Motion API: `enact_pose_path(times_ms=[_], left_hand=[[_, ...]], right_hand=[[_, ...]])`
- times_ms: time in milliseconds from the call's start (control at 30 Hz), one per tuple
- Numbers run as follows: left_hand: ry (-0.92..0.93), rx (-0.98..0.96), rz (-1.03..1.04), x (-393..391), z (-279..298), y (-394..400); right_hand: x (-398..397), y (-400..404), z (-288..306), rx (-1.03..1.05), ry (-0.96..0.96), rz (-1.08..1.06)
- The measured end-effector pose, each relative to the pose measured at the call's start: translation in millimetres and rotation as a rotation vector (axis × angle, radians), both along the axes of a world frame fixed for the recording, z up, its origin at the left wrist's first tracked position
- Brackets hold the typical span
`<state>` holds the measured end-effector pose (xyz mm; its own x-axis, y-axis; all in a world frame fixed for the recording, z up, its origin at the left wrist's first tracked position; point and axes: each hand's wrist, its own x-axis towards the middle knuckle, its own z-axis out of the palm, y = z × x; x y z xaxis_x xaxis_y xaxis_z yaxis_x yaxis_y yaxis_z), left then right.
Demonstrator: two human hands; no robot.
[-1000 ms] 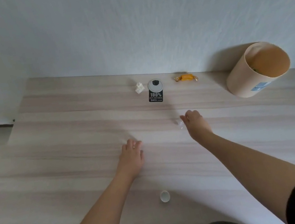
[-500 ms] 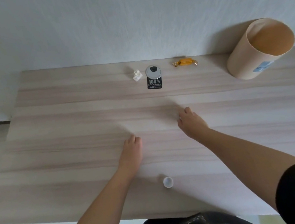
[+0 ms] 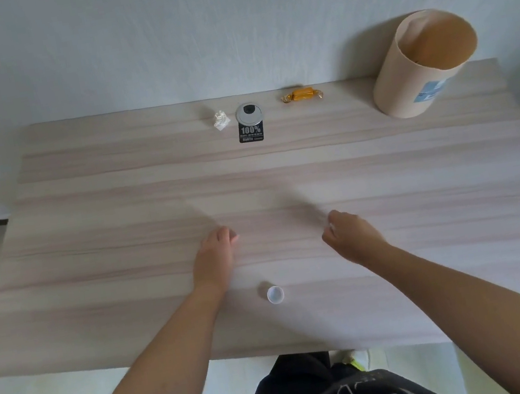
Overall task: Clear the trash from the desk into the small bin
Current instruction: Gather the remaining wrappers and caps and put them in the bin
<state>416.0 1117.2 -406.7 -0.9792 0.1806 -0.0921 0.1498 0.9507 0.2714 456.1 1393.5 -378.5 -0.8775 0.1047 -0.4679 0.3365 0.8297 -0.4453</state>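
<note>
The small bin (image 3: 398, 92), a beige cylinder with a blue label, stands at the desk's back right corner. An orange candy wrapper (image 3: 301, 95), a crumpled white paper (image 3: 221, 120) and a black "100%" tag (image 3: 251, 133) lie along the back edge. A white bottle cap (image 3: 275, 295) sits near the front edge, between my forearms. My right hand (image 3: 351, 238) is curled at mid-desk, pinching a small white scrap that barely shows at the fingertips. My left hand (image 3: 214, 260) rests palm down on the desk and holds nothing.
A round grey cable grommet (image 3: 248, 113) is set into the light wooden desk (image 3: 100, 225) just above the black tag. A pale wall runs behind the desk. My legs and a shoe show below the front edge.
The small white scrap that lay beside my right fingertips is off the desk, and that hand has closed on it and pulled back toward me. My left hand has hardly shifted.
</note>
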Motion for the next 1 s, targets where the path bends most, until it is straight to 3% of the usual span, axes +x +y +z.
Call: enact_pose_path(times_ms=[167, 333, 400, 500, 533, 667, 833, 1000], left_hand=[[-0.055, -0.114, 0.014, -15.8, 5.2, 3.1], [-0.173, 0.111, 0.318, -17.0, 13.8, -2.6], [-0.259, 0.450, 0.510, -12.8, 24.5, -4.2], [-0.469, 1.226, 0.823, -1.4, 39.9, -9.5], [-0.514, 1.392, 0.865, 2.5, 45.8, -11.2], [-0.679, 1.775, 0.942, 21.1, 66.4, -13.4], [-0.887, 1.923, 1.012, 37.7, 70.4, -9.8], [-0.878, 1.773, 1.013, 36.2, 65.3, -7.4]], right_hand=[[36.9, 16.0, 7.8, -0.035, 0.012, -0.046], [61.4, 28.1, 21.0, -0.046, 0.028, -0.018], [70.9, 31.6, 25.1, -0.083, 0.067, -0.051], [82.6, 33.4, 33.9, -0.190, 0.019, -0.093], [85.8, 33.5, 37.0, -0.213, -0.009, -0.087], [97.2, 34.0, 48.4, -0.299, -0.020, -0.197], [100.7, 32.3, 53.9, -0.373, 0.006, -0.322], [102.3, 20.3, 48.3, -0.431, 0.014, -0.428]])
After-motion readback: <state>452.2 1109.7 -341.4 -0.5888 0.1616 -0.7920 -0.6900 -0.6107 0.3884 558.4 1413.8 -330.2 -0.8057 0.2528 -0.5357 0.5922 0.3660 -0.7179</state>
